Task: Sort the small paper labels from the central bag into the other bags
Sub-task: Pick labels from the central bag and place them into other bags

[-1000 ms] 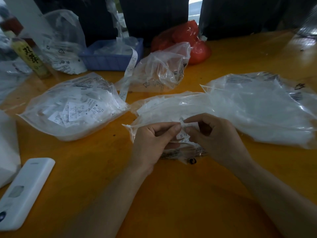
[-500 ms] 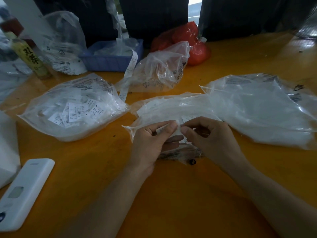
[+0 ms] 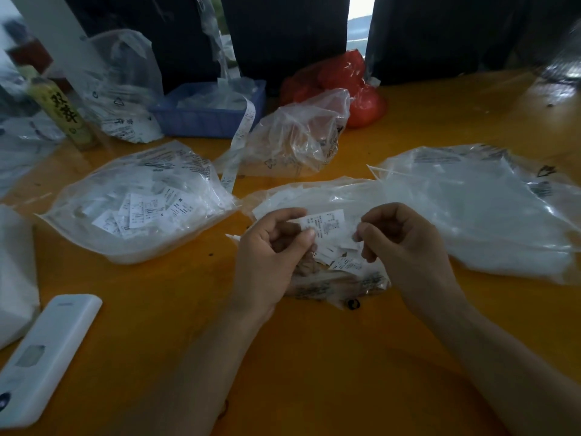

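Now both hands hold paper labels over the central bag.
Left hand (image 3: 270, 253) pinches a label (image 3: 323, 225) between thumb and forefinger; right hand (image 3: 405, 247) pinches a smaller label (image 3: 351, 243), its other fingers curled. More labels lie in the central bag (image 3: 330, 196) on the orange table (image 3: 314, 357), just below the hands. A bag of labels (image 3: 138, 199) sits left, another bag (image 3: 471, 209) right, a white remote (image 3: 44, 357) near left.
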### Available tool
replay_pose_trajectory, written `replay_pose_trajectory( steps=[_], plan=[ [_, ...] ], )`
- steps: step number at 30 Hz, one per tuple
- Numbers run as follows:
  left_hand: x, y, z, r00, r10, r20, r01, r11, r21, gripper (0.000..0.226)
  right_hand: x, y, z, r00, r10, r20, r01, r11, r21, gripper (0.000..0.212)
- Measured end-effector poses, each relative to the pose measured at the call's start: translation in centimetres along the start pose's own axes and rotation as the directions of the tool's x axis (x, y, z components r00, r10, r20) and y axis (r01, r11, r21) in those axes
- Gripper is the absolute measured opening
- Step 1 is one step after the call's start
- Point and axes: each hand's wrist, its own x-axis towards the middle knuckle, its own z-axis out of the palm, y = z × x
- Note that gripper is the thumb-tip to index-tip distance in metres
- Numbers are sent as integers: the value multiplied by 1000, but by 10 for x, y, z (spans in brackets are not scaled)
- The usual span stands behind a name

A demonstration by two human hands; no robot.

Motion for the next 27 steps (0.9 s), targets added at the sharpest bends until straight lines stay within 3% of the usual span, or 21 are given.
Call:
replay_pose_trajectory(
  steps=[4,6,8,10,12,14,17,21,23,27],
  plan=[
    [13,11,-27,962,180,-206,-130,964,231,39,2,0,-4,999,-8,-45,8,1000,-6,8],
    [29,19,-57,865,390,-316,-201,846,493,35,1,0,-4,999,-10,-38,10,1000,-22,7],
    [44,24,-91,759,540,-364,-127,671,731,25,1,0,-3,1000,-14,-26,14,1000,-24,8],
    [55,21,-121,740,529,-415,45,577,815,23,0,0,-1,1000,-24,-9,24,999,-31,9],
    [60,15,-140,767,442,-466,186,541,820,25,-1,0,0,1000,-26,8,26,999,-33,10],
    [63,10,-147,798,391,-459,256,470,845,26,-1,1,1,999,-32,24,33,998,-45,11],
    [65,5,-147,825,342,-451,365,286,886,33,-1,2,0,998,-48,32,49,997,-58,12],
    [69,5,-144,871,194,-452,423,171,890,50,-2,2,0,998,-54,44,60,987,-149,14],
    [69,6,-142,876,183,-447,422,161,892,53,-1,4,1,995,-84,51,95,950,-297,16],
    [60,7,-123,836,353,-420,339,269,901,47,-1,5,2,966,-238,103,250,750,-612,12]
  ],
)
